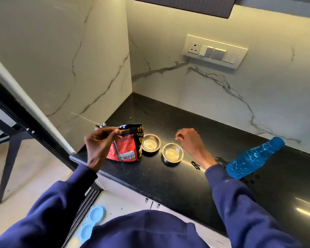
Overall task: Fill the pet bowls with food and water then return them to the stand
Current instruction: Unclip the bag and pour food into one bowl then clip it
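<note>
Two small steel bowls stand on the black counter [168, 185], both with nothing in them: the left bowl [150, 144] beside a red and black food bag [127, 145], the right bowl [172, 152] a little nearer. My left hand [98, 144] pinches the bag's top edge, and the bag stands upright with its mouth open. My right hand [187, 137] hovers above and behind the right bowl, fingers curled, holding nothing that I can see. A blue water bottle [254, 158] lies on its side at the right. The light blue bowl stand [91, 222] sits on the floor below.
A small black clip [195, 165] lies on the counter by my right forearm. One stray kibble [131, 118] rests near the back corner. Marble walls enclose the counter at left and behind, with a switch panel [215, 51] above. Dark table legs [9, 149] stand on the floor at left.
</note>
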